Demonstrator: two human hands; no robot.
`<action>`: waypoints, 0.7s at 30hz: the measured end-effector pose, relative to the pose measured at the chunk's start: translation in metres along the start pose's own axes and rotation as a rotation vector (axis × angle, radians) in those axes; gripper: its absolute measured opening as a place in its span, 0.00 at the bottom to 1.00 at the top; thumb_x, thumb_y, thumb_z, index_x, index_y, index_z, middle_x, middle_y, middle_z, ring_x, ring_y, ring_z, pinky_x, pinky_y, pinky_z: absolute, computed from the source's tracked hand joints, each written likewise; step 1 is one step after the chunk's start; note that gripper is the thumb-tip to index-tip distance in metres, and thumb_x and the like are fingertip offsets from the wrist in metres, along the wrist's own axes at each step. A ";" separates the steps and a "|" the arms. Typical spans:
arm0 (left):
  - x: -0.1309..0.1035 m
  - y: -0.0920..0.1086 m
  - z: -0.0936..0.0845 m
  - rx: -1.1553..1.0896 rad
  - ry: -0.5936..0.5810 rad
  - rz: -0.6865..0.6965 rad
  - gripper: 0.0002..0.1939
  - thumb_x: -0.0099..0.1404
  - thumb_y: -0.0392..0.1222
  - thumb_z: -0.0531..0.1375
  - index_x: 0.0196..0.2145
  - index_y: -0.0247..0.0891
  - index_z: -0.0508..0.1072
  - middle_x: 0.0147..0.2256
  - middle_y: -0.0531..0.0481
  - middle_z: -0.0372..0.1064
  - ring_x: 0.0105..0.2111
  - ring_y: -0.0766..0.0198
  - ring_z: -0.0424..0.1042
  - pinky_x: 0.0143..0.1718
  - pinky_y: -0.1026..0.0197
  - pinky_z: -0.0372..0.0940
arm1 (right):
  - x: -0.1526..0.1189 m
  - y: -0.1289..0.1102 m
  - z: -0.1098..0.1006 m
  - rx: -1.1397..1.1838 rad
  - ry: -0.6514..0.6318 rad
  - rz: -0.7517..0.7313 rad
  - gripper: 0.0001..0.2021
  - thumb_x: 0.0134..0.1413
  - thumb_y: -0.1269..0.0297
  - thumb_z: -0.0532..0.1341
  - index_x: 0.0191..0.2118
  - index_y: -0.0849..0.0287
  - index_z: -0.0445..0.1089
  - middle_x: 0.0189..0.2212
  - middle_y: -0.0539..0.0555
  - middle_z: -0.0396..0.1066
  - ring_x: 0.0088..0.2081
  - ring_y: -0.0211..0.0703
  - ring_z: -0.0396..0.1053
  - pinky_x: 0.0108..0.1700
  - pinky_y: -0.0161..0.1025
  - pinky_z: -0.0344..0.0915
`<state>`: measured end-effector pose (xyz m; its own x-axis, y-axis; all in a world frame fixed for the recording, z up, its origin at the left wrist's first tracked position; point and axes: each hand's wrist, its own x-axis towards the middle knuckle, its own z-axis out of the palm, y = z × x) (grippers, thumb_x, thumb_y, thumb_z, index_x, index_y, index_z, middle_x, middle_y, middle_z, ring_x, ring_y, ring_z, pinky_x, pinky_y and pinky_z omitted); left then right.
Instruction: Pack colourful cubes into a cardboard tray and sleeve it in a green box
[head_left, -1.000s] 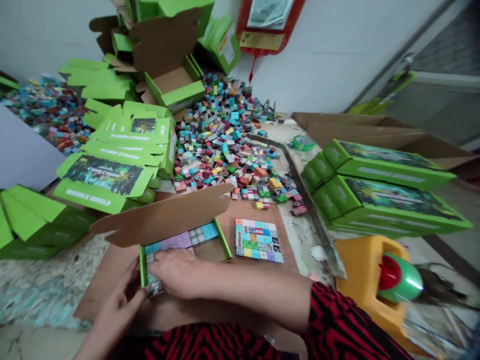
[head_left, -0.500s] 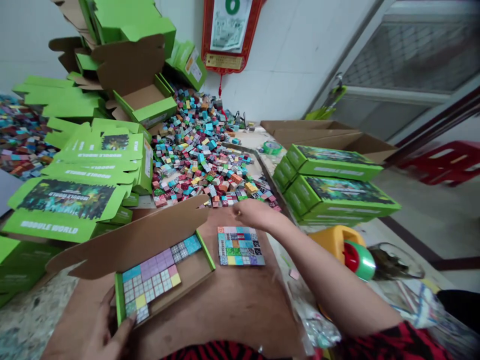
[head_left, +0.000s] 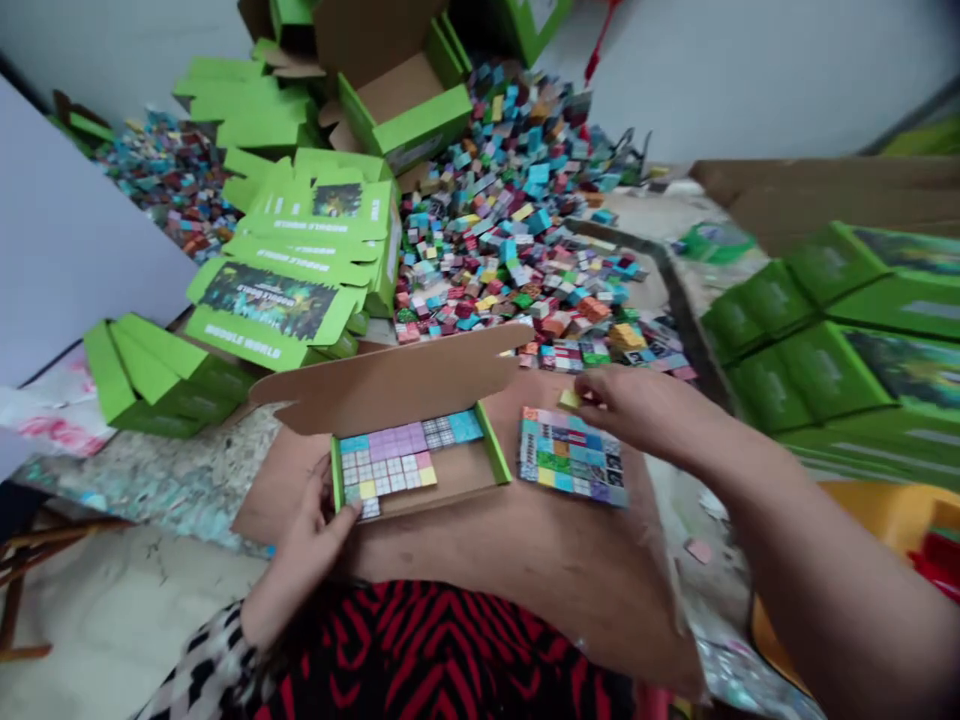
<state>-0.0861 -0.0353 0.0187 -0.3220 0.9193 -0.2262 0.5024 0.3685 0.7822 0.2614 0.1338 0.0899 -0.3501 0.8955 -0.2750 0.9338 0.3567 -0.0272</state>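
My left hand point(head_left: 315, 535) grips the near left corner of an open cardboard box point(head_left: 496, 445) with green outer walls, thumb over the rim. Inside, patterned blocks point(head_left: 397, 440) in blue, purple, plaid and yellow fill the back and left; bare cardboard shows at the front right. Pinched in the fingertips of my right hand point(head_left: 626, 405) is a small yellow block point(head_left: 570, 399). Just below that hand, a flat square array of patterned blocks point(head_left: 570, 455) lies on the brown board point(head_left: 465, 550).
A large heap of loose coloured blocks point(head_left: 517, 240) spreads behind the board. Folded green boxes point(head_left: 277, 290) stack on the left, with more green boxes point(head_left: 169, 375) beside them. At the right stand closed green boxes point(head_left: 862, 370), a yellow container point(head_left: 847, 510) and a roll of green tape point(head_left: 716, 243).
The camera has turned left and down. My right hand has drawn back from the heap's near edge, and a yellow block now shows in its fingers. My left hand still grips the box.
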 end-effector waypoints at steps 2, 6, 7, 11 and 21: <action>0.001 -0.003 -0.002 0.007 -0.022 -0.002 0.38 0.57 0.52 0.59 0.62 0.39 0.53 0.44 0.44 0.71 0.42 0.54 0.72 0.46 0.51 0.67 | -0.016 -0.038 -0.011 0.154 0.048 -0.266 0.07 0.55 0.62 0.56 0.32 0.57 0.69 0.33 0.55 0.71 0.32 0.43 0.67 0.32 0.37 0.58; 0.000 -0.004 0.000 0.003 -0.036 0.070 0.37 0.59 0.49 0.58 0.62 0.39 0.50 0.57 0.42 0.61 0.56 0.52 0.62 0.57 0.48 0.57 | -0.026 -0.120 -0.011 0.365 0.000 -0.629 0.06 0.57 0.68 0.56 0.38 0.57 0.69 0.35 0.53 0.71 0.37 0.42 0.68 0.39 0.38 0.61; 0.000 -0.004 0.001 0.003 -0.037 0.083 0.37 0.59 0.49 0.58 0.62 0.38 0.50 0.58 0.41 0.59 0.57 0.52 0.60 0.58 0.48 0.55 | -0.022 -0.135 -0.008 0.351 -0.015 -0.677 0.05 0.56 0.69 0.57 0.37 0.57 0.70 0.35 0.53 0.71 0.37 0.43 0.68 0.40 0.40 0.61; 0.002 -0.011 0.004 0.002 -0.035 0.083 0.38 0.58 0.48 0.59 0.62 0.36 0.50 0.57 0.38 0.60 0.57 0.50 0.60 0.58 0.46 0.54 | -0.002 -0.170 0.004 0.241 -0.092 -0.787 0.05 0.53 0.73 0.59 0.30 0.56 0.70 0.33 0.53 0.74 0.36 0.45 0.70 0.39 0.41 0.63; 0.008 -0.002 0.004 0.046 -0.050 0.037 0.43 0.54 0.55 0.62 0.62 0.38 0.51 0.58 0.39 0.58 0.57 0.48 0.60 0.57 0.46 0.55 | 0.001 -0.190 0.023 0.179 -0.080 -0.729 0.09 0.53 0.71 0.57 0.35 0.51 0.73 0.36 0.49 0.75 0.34 0.42 0.72 0.33 0.38 0.66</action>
<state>-0.0864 -0.0285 0.0135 -0.2626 0.9378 -0.2272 0.5496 0.3389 0.7636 0.0851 0.0606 0.0724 -0.8837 0.4248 -0.1962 0.4679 0.7966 -0.3827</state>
